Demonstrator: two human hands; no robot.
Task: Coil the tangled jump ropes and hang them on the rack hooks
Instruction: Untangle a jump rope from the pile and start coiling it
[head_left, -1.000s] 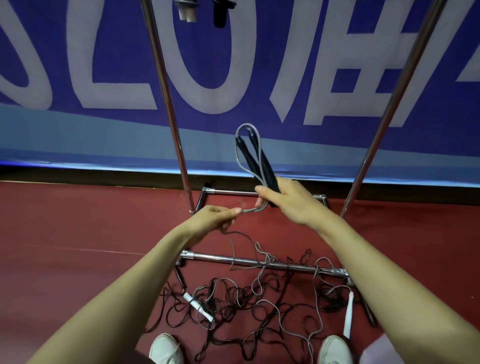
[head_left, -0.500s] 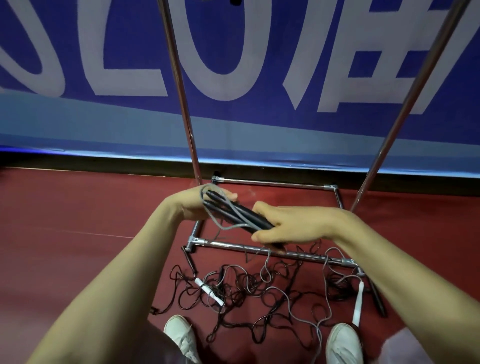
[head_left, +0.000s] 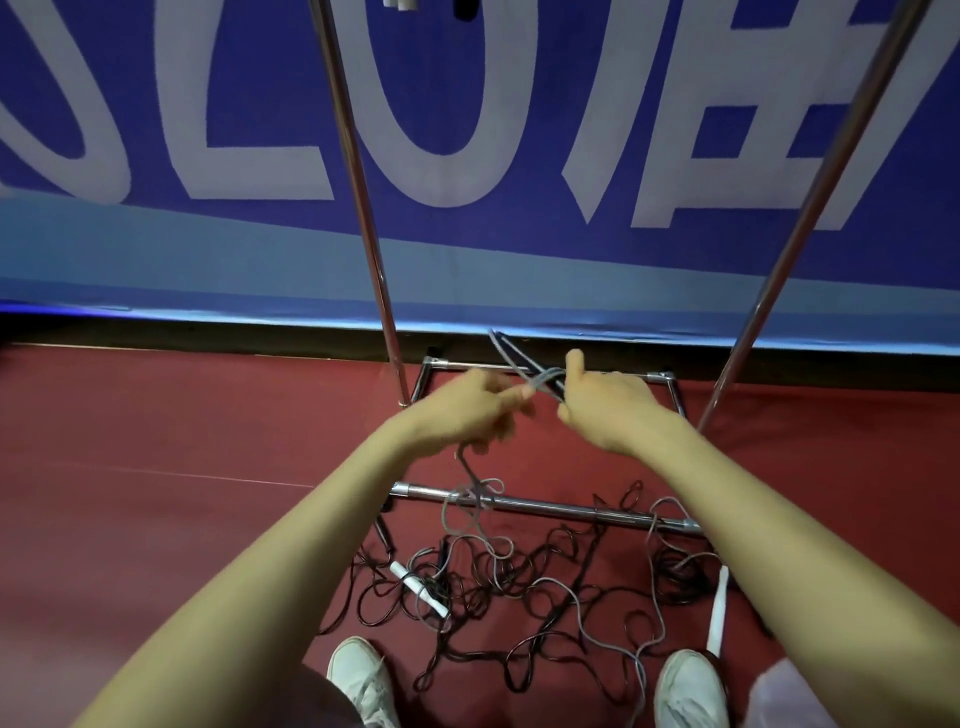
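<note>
Your right hand (head_left: 613, 410) grips the thin grey jump rope (head_left: 537, 382) by its black handles, and your left hand (head_left: 467, 410) pinches its cord just beside. You've swung the handles upright again, adding a loop. Coiling advances, with slack trailing below your left hand into the dark tangle of ropes (head_left: 519, 587).

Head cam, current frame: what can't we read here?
All head view:
1. Rack hooks: cut off by the top edge; only the rack uprights and hanging handle tips show.
2. Left hand: motion blur. It holds the grey rope; which fingers is unclear.
3. Black handles: mostly hidden behind the right hand gripping them.
4. Floor pile: rope count unreadable, strands too thin and tangled.
</note>
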